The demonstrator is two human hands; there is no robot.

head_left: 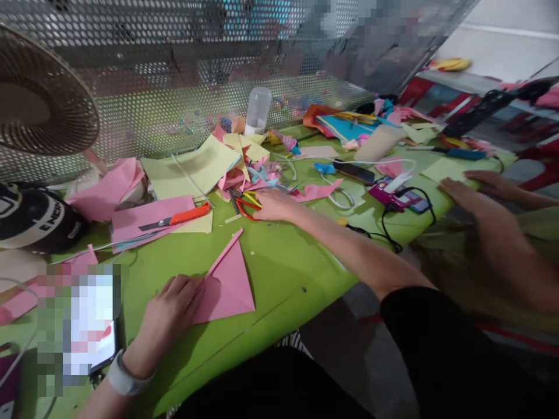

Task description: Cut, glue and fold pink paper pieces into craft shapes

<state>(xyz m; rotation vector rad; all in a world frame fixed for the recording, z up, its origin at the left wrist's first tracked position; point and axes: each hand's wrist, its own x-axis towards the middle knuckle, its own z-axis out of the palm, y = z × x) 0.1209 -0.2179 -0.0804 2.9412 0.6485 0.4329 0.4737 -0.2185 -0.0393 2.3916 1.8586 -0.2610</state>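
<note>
A folded pink sheet of paper (229, 285) lies on the green table (279, 279), with a narrow strip turned over along its upper left edge. My left hand (177, 297) presses on its left side, fingers bent and close together. Farther forward, my right hand (275, 205) has its fingers closed at the handles of a pair of scissors (244, 208), orange-red and yellow. The blades point left and away, beside a heap of paper scraps (255, 169). An orange utility knife (187, 214) with its blade out rests on stacked pink sheets (152, 209).
A lit phone (102, 343) lies at left, below a black container (39, 218) and a fan (43, 93). Cables, a purple power strip (393, 195) and a dark phone (353, 171) lie right. Another person's hands (463, 195) rest on yellow paper (445, 173). A perforated metal panel (174, 75) stands behind.
</note>
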